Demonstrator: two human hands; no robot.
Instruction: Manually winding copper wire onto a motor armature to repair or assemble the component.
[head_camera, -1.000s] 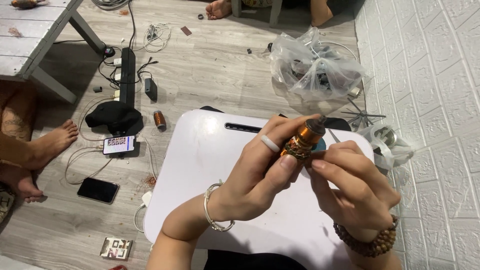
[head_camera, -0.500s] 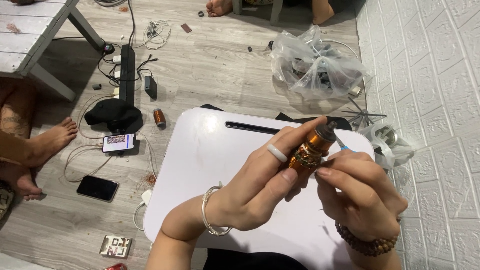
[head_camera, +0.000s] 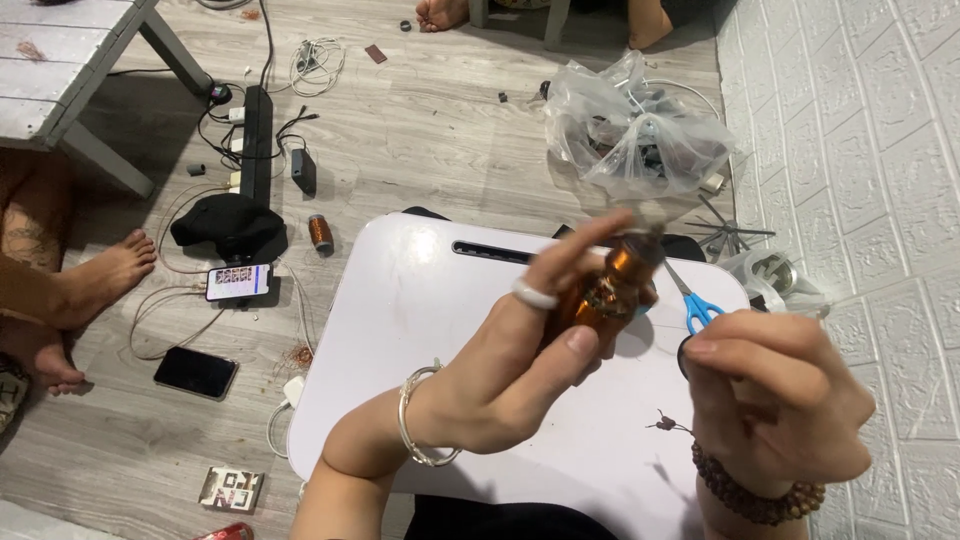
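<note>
My left hand (head_camera: 520, 355) grips a small motor part wound with copper wire (head_camera: 610, 290), held tilted above a white lap table (head_camera: 440, 290). A white ring sits on one finger and a silver bangle on the wrist. My right hand (head_camera: 775, 395), with a brown bead bracelet, is closed a little to the right of the coil, fingers pinched as if on a thin wire that I cannot make out. Blue-handled scissors (head_camera: 695, 305) lie on the table behind the hands.
A clear plastic bag of parts (head_camera: 635, 135) lies beyond the table. On the wooden floor to the left are a copper wire spool (head_camera: 320, 232), two phones (head_camera: 238, 282), a power strip (head_camera: 255, 140) with cables, and another person's bare feet (head_camera: 95, 285). A white brick wall (head_camera: 870, 150) stands at right.
My left hand has turned the coil more upright and lifted it slightly. My right hand has drawn away from the coil, down and to the right.
</note>
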